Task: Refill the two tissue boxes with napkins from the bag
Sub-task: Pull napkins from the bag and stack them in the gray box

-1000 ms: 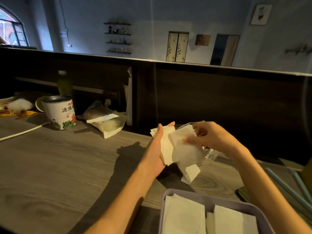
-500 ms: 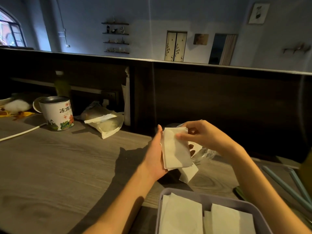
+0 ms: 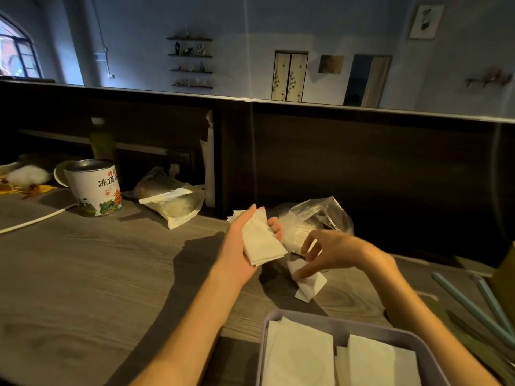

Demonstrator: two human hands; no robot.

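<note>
My left hand (image 3: 237, 246) grips a small stack of white napkins (image 3: 262, 242) above the wooden table, thumb along the stack's left edge. To its right, my right hand (image 3: 331, 253) reaches down, and its fingertips touch a loose folded napkin (image 3: 310, 284) lying on the table. Behind both hands lies the clear plastic bag (image 3: 320, 215), open, with more napkins inside. At the bottom edge stands one grey tissue box (image 3: 306, 319), with two piles of napkins (image 3: 301, 355) in it. I see no second box.
At the back left stand a white printed tin (image 3: 93, 188) and a sealed pouch (image 3: 172, 204), and a white cable (image 3: 33, 221) runs across the table (image 3: 97, 274). Blue-green sticks (image 3: 473, 307) lie at the right. A dark wooden partition rises behind the table.
My right hand has let go of the stack and dropped down to the loose napkin on the table. My left hand keeps the stack, now squared up and shifted slightly left.
</note>
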